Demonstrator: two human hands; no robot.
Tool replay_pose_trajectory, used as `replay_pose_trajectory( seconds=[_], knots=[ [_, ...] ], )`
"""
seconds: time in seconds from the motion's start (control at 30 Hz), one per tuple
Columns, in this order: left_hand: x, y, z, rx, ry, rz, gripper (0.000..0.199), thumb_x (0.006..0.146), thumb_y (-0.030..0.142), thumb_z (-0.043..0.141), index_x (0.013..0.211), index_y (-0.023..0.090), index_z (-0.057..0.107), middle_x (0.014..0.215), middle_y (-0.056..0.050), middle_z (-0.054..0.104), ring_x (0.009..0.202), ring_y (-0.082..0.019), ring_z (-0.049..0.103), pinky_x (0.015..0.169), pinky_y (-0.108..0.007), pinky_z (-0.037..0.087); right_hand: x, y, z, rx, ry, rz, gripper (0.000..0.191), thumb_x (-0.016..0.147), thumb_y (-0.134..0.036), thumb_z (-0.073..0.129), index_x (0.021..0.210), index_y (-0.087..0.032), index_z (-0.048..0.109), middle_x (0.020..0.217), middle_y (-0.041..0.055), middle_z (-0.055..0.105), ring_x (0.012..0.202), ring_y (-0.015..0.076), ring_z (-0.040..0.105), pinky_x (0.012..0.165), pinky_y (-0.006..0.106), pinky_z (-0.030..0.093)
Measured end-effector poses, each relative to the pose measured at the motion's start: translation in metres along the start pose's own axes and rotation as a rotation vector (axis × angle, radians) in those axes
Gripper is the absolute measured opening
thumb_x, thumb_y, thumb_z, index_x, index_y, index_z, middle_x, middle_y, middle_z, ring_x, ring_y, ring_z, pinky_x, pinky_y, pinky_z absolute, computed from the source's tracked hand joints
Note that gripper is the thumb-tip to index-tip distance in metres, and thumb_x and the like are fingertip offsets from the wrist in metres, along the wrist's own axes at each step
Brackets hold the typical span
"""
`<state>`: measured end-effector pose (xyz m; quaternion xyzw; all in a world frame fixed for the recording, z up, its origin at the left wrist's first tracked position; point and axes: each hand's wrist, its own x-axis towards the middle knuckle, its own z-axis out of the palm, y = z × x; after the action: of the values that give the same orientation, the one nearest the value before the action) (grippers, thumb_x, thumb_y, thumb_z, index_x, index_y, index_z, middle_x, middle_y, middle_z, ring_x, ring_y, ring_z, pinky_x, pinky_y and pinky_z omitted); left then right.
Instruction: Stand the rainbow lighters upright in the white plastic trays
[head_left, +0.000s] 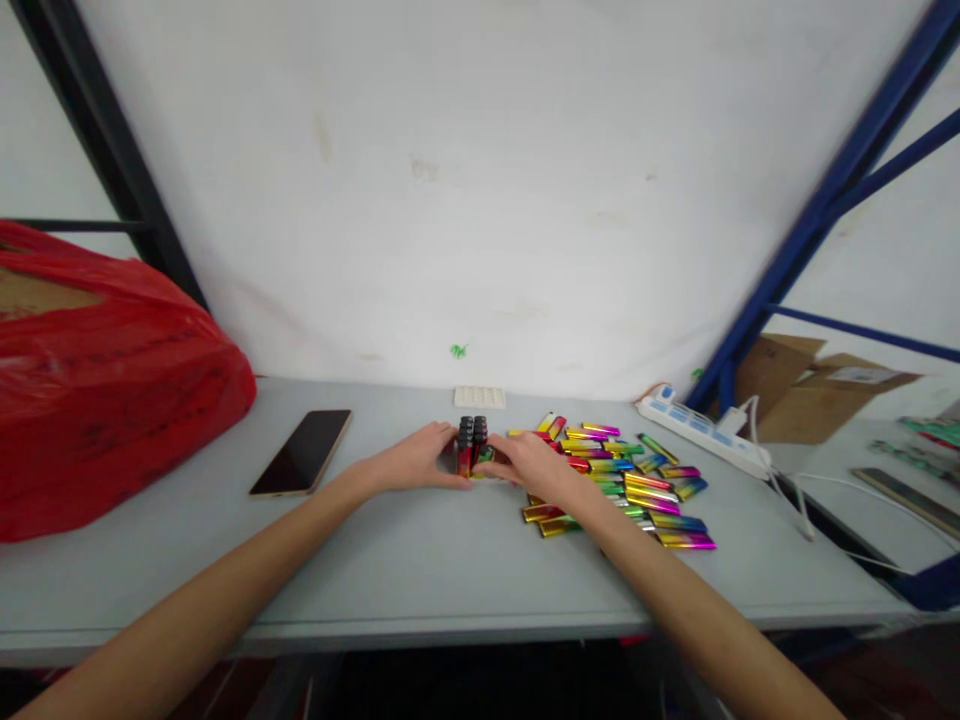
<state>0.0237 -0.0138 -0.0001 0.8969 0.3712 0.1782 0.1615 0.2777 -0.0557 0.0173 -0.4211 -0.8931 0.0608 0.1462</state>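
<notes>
A small block of upright lighters [465,458], with black tops and red bodies, stands in two rows near the middle of the table. My left hand [416,458] curves round the block's left side, thumb in front and fingers behind. At the right side of the block, my right hand [531,465] has thumb and fingers closed on a lighter with some green [486,455], largely hidden by the fingers. Beside and partly under my right forearm lies a loose pile of shiny lighters [651,492] in gold, pink, blue, green and red.
A phone [304,452] lies left of my left hand, with a red plastic bag [112,390] beyond it. Against the wall is a cream ridged tray [480,397]. To the right are a white power strip [705,430] with cables, a blue metal frame [817,215] and a cardboard box [806,395].
</notes>
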Motion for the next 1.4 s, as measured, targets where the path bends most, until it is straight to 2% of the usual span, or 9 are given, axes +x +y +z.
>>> replay_pose_trajectory(
  seconds=[0.1, 0.23, 0.57, 0.67, 0.73, 0.87, 1.07, 1.2, 1.4],
  knots=[
    [0.0, 0.001, 0.0, 0.012, -0.006, -0.005, 0.07, 0.075, 0.079, 0.083, 0.111, 0.02, 0.069, 0.116, -0.013, 0.076, 0.108, -0.038, 0.07, 0.1, -0.046, 0.056, 0.003, -0.01, 0.004, -0.134, 0.004, 0.106, 0.058, 0.101, -0.069, 0.068, 0.125, -0.016, 0.073, 0.096, 0.0144, 0.083, 0.083, 0.0268, 0.078, 0.07, 0.029, 0.045],
    [-0.001, 0.001, -0.001, 0.01, -0.022, -0.023, 0.069, 0.076, 0.076, 0.084, 0.112, 0.019, 0.069, 0.117, -0.013, 0.076, 0.109, -0.038, 0.07, 0.101, -0.047, 0.056, -0.001, -0.008, 0.0, -0.147, 0.057, 0.136, 0.056, 0.104, -0.073, 0.061, 0.104, -0.02, 0.077, 0.091, 0.0102, 0.084, 0.082, 0.0246, 0.077, 0.069, 0.029, 0.04],
    [0.001, -0.002, -0.009, -0.033, -0.122, -0.143, 0.077, 0.07, 0.077, 0.086, 0.116, 0.019, 0.068, 0.12, -0.013, 0.077, 0.11, -0.038, 0.072, 0.091, -0.041, 0.057, -0.017, 0.09, -0.023, -0.224, 0.319, 0.418, 0.045, 0.111, -0.053, 0.06, 0.081, -0.022, 0.072, 0.07, 0.0048, 0.073, 0.067, 0.0202, 0.065, 0.064, 0.03, 0.03],
    [0.001, -0.004, -0.011, -0.03, -0.137, -0.156, 0.077, 0.07, 0.077, 0.086, 0.115, 0.018, 0.067, 0.12, -0.013, 0.076, 0.108, -0.037, 0.072, 0.089, -0.041, 0.057, -0.019, 0.107, -0.018, -0.178, 0.35, 0.379, 0.038, 0.109, -0.054, 0.064, 0.092, -0.021, 0.074, 0.077, 0.0052, 0.075, 0.071, 0.0216, 0.067, 0.068, 0.03, 0.039],
    [0.0, -0.004, -0.011, -0.026, -0.132, -0.148, 0.076, 0.071, 0.078, 0.086, 0.116, 0.019, 0.067, 0.122, -0.013, 0.076, 0.109, -0.037, 0.072, 0.091, -0.042, 0.057, -0.018, 0.112, -0.011, -0.14, 0.329, 0.256, 0.031, 0.106, -0.049, 0.07, 0.108, -0.019, 0.076, 0.098, 0.0096, 0.081, 0.089, 0.0245, 0.072, 0.08, 0.032, 0.048],
    [0.0, -0.003, -0.01, -0.03, -0.128, -0.149, 0.077, 0.071, 0.079, 0.085, 0.117, 0.02, 0.067, 0.122, -0.013, 0.077, 0.11, -0.038, 0.071, 0.092, -0.043, 0.057, -0.013, 0.115, 0.006, -0.125, 0.188, 0.095, 0.024, 0.107, -0.04, 0.069, 0.111, -0.019, 0.08, 0.123, 0.0156, 0.079, 0.115, 0.0287, 0.071, 0.101, 0.038, 0.052],
    [0.0, 0.001, -0.011, -0.022, -0.131, -0.15, 0.077, 0.071, 0.078, 0.085, 0.119, 0.02, 0.067, 0.124, -0.014, 0.077, 0.111, -0.039, 0.072, 0.095, -0.044, 0.057, -0.012, 0.114, 0.004, 0.04, 0.234, 0.178, 0.015, 0.104, -0.033, 0.071, 0.11, -0.02, 0.076, 0.101, 0.0083, 0.081, 0.091, 0.0236, 0.073, 0.084, 0.032, 0.051],
    [-0.001, 0.002, -0.012, -0.028, -0.138, -0.15, 0.077, 0.072, 0.077, 0.084, 0.12, 0.019, 0.067, 0.126, -0.014, 0.076, 0.112, -0.038, 0.072, 0.096, -0.043, 0.057, -0.012, 0.105, -0.002, 0.284, 0.381, 0.204, 0.034, 0.107, -0.05, 0.06, 0.11, -0.021, 0.078, 0.089, 0.005, 0.079, 0.075, 0.0208, 0.067, 0.075, 0.032, 0.048],
    [-0.001, 0.002, -0.011, -0.03, -0.13, -0.141, 0.076, 0.073, 0.076, 0.084, 0.12, 0.019, 0.067, 0.123, -0.013, 0.077, 0.11, -0.037, 0.072, 0.094, -0.042, 0.056, -0.002, 0.084, 0.0, 0.763, 0.47, 0.297, 0.058, 0.084, -0.077, 0.076, 0.094, -0.02, 0.074, 0.071, 0.0, 0.066, 0.065, 0.0165, 0.054, 0.063, 0.029, 0.044]
  ],
)
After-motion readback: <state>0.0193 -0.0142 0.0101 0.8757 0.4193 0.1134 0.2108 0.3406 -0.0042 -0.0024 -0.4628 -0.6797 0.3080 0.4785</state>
